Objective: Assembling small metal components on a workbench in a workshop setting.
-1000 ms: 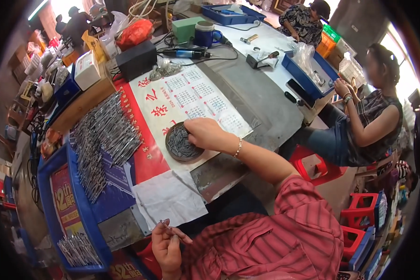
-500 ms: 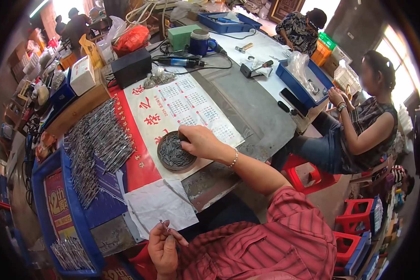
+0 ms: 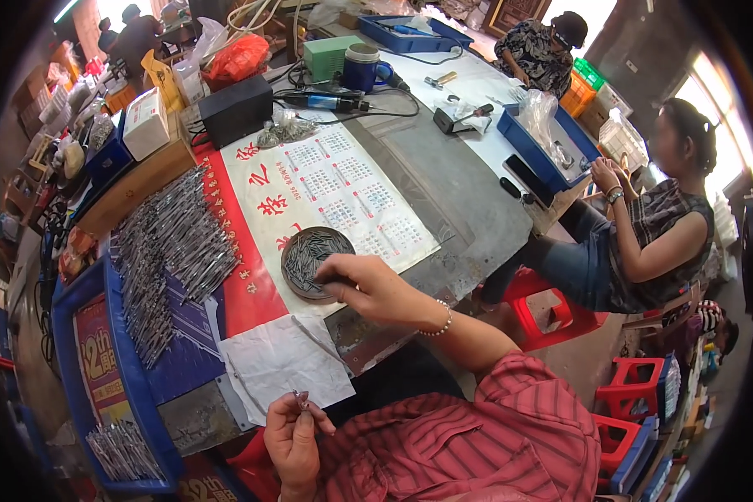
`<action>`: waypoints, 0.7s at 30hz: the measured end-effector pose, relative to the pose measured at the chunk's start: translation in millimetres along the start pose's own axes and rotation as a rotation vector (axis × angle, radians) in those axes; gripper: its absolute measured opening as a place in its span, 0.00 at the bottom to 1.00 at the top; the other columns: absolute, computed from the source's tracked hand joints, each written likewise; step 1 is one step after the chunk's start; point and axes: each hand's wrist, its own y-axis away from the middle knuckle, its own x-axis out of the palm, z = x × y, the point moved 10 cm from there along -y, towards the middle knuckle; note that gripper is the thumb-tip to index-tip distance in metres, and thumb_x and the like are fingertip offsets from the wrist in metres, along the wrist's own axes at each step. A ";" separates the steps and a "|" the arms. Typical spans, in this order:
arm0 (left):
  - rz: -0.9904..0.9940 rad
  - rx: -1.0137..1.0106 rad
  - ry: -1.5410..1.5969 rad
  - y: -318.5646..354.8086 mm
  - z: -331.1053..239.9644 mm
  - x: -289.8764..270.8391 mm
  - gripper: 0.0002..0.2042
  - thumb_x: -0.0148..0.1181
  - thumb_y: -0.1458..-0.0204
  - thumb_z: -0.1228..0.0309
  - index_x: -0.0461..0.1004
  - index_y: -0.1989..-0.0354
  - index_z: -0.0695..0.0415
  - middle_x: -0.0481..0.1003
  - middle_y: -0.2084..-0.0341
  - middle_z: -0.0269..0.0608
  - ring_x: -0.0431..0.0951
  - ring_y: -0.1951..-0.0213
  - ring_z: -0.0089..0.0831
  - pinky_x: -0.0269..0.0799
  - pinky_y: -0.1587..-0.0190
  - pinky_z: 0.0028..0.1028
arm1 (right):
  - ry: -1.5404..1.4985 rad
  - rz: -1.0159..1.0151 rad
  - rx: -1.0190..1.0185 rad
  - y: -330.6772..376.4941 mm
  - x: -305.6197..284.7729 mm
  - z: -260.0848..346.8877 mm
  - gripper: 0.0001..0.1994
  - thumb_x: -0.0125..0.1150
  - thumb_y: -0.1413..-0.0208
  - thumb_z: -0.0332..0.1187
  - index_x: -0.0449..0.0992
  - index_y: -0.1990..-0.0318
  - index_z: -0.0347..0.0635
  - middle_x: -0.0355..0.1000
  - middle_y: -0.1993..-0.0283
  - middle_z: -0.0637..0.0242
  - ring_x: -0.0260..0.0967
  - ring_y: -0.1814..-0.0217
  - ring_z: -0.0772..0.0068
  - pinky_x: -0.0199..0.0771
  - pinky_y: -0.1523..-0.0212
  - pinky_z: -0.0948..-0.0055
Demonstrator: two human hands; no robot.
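My left hand [image 3: 293, 443] is raised near my lap, with thumb and fingertips pinched on a small metal piece [image 3: 300, 396]; its exact kind is too small to make out. On the table, a round brown dish [image 3: 350, 241] holds many short grey metal pins [image 3: 311, 251]. My right hand [image 3: 381, 290], a beaded bracelet on its wrist, is at the dish's near right edge. Its fingers are closed together, and whatever may be between them is hidden. A white cloth or paper sheet [image 3: 284, 368] lies at the table edge, just beyond my left hand.
Slim metal rods [image 3: 188, 243] are heaped left of the calendar sheet [image 3: 335, 180]. More rods [image 3: 125, 452] lie in a blue tray [image 3: 65, 360]. A black box [image 3: 236, 113], blue mug [image 3: 360, 69] and cables stand farther back. At right, a co-worker [image 3: 657, 226] sits by a blue bin [image 3: 531, 155].
My right hand has drawn from the dish's right rim toward its near edge, and its fingers have closed. More pins now show. My left hand keeps its pinch almost in place.
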 end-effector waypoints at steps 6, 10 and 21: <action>0.017 0.040 0.067 -1.5 -4.8 -1.1 0.07 0.49 0.41 0.75 0.65 0.57 0.63 0.71 0.75 0.42 0.69 0.78 0.24 0.66 0.74 0.20 | -0.420 0.070 0.226 30.0 29.2 -10.8 0.04 0.53 0.43 0.25 0.67 0.62 0.35 0.71 0.71 0.67 0.66 0.75 0.83 0.67 0.74 0.79; 0.004 0.011 -0.022 0.0 -6.5 -1.6 0.05 0.49 0.42 0.76 0.65 0.59 0.62 0.72 0.74 0.42 0.70 0.77 0.23 0.67 0.73 0.20 | -0.625 0.162 0.363 45.1 51.6 -4.6 0.05 0.53 0.42 0.26 0.67 0.60 0.36 0.70 0.72 0.71 0.62 0.77 0.87 0.63 0.78 0.83; 0.119 -0.183 -0.119 5.3 13.8 -0.9 0.07 0.51 0.43 0.78 0.67 0.57 0.62 0.72 0.72 0.33 0.67 0.76 0.14 0.64 0.72 0.16 | -0.687 0.211 0.558 65.6 68.7 7.0 0.07 0.61 0.51 0.21 0.72 0.65 0.38 0.70 0.71 0.73 0.66 0.73 0.87 0.66 0.75 0.85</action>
